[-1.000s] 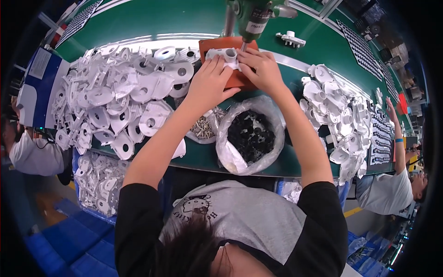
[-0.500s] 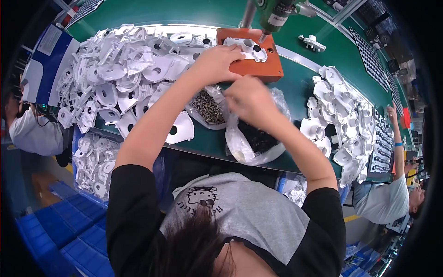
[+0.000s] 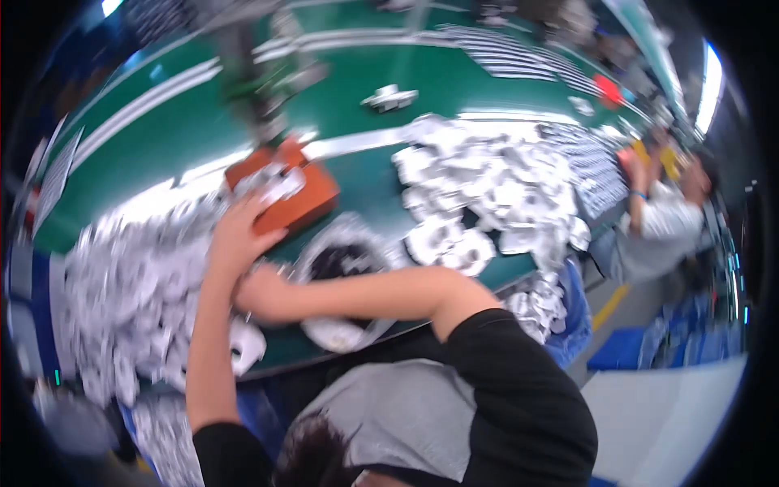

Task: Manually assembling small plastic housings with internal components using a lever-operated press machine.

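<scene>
At the orange block (image 3: 302,207), my left hand (image 3: 241,231) has its fingers on a white plastic part (image 3: 280,185) seated on top. The thumb spreads along the block's front side. My right hand (image 3: 264,292) is low beside my left wrist, over the spot of the screw bag; its fingers are hidden and smeared by motion. Only a sliver of that bag shows. Right of it lies an open clear bag (image 3: 339,329) with small black pieces (image 3: 345,261) inside. Above the block hangs a green power driver (image 3: 264,93), badly blurred.
A big heap of white plastic parts (image 3: 138,300) covers the left of the green table (image 3: 357,170). Another pile of white housings (image 3: 487,187) lies to the right. One white part (image 3: 391,98) sits alone farther back. A co-worker (image 3: 661,219) is at the far right.
The whole view has swung to the right, so the block and bags appear farther left. My right hand has moved from near the block down toward the screw bag. My left hand stays at the block.
</scene>
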`<state>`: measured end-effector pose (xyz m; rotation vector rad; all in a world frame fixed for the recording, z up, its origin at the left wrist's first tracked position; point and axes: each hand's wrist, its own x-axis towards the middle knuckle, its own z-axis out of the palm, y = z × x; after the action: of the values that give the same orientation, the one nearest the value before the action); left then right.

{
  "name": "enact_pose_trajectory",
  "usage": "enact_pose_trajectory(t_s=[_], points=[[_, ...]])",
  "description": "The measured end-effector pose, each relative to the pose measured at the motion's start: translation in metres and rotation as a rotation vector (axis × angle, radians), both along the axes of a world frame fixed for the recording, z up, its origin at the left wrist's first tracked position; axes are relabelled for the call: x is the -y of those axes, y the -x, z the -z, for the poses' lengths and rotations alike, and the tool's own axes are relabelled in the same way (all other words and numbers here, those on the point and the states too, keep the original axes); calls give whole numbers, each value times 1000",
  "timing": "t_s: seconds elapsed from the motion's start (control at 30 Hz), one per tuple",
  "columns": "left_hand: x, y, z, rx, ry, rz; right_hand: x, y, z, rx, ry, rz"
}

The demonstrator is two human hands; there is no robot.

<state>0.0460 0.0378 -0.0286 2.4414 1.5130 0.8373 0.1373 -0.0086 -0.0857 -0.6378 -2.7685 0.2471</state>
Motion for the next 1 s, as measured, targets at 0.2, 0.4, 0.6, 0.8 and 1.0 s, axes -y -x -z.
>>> enact_pose_trajectory(t_s=[0.2,0.4,0.6,0.8,1.0], points=[[6,0,6,5,190,-69,2,-19,-15,-148,119,60],[4,-14,0,-71,128,-94,-31,-91,-56,-468,448,-7],[5,-44,-13,-201,150,-148,-116,-129,-63,-613,334,270],[18,-22,3,-160,5,-171,-148,-98,-67,-708,723,198],[13,-44,-6,-189,-94,-169,-157,-115,-68,-595,749,345]])
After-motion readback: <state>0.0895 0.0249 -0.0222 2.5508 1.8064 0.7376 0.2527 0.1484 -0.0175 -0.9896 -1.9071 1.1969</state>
